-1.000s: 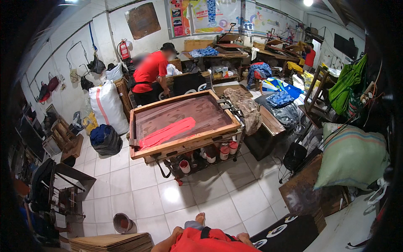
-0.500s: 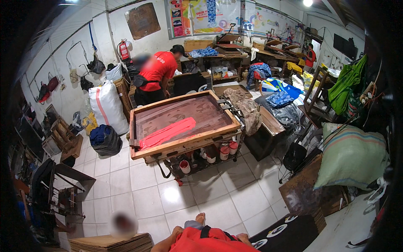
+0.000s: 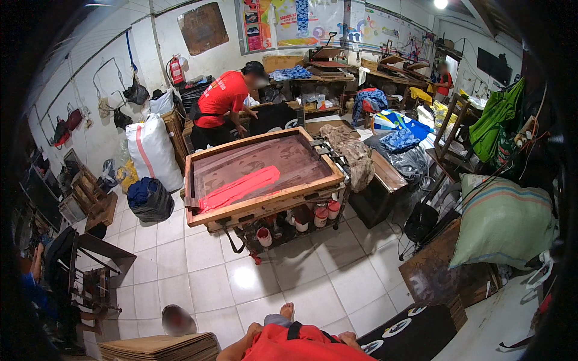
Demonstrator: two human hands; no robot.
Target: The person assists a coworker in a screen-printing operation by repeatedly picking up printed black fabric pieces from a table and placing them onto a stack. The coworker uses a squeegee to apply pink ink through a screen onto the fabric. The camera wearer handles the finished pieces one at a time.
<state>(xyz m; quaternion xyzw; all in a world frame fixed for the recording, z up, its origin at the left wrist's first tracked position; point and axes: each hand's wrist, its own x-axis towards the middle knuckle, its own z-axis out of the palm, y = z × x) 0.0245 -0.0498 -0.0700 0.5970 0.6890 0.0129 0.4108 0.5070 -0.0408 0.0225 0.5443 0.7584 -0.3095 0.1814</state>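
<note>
Co-worker [image 3: 218, 99]: bent over beyond the far edge of the screen-printing frame, facing down.
Screen-printing frame [image 3: 325, 182]: lying on the worktop [image 3: 265, 215], well ahead of both hands; judged best handled by its timber rails, fingers off the mesh.
Black printed panel [image 3: 409, 331]: on the floor, right of the right hand, bearing round white prints; loose edges would be best kept flat.
Brown board stack [image 3: 159, 348]: near the left hand, edges roughly aligned; feet are best kept clear.
Red ink streak [image 3: 241, 188]: from near the frame's near left corner toward mid-mesh; appears wet, so sleeves should stay off.
Ink pots [image 3: 264, 236]: beneath the worktop's near edge.
Left hand [image 3: 255, 330]: low beside the red shirt; opening and grip cannot be told.
Right hand [image 3: 348, 339]: low on the shirt's other side; opening and grip likewise unclear.
</note>
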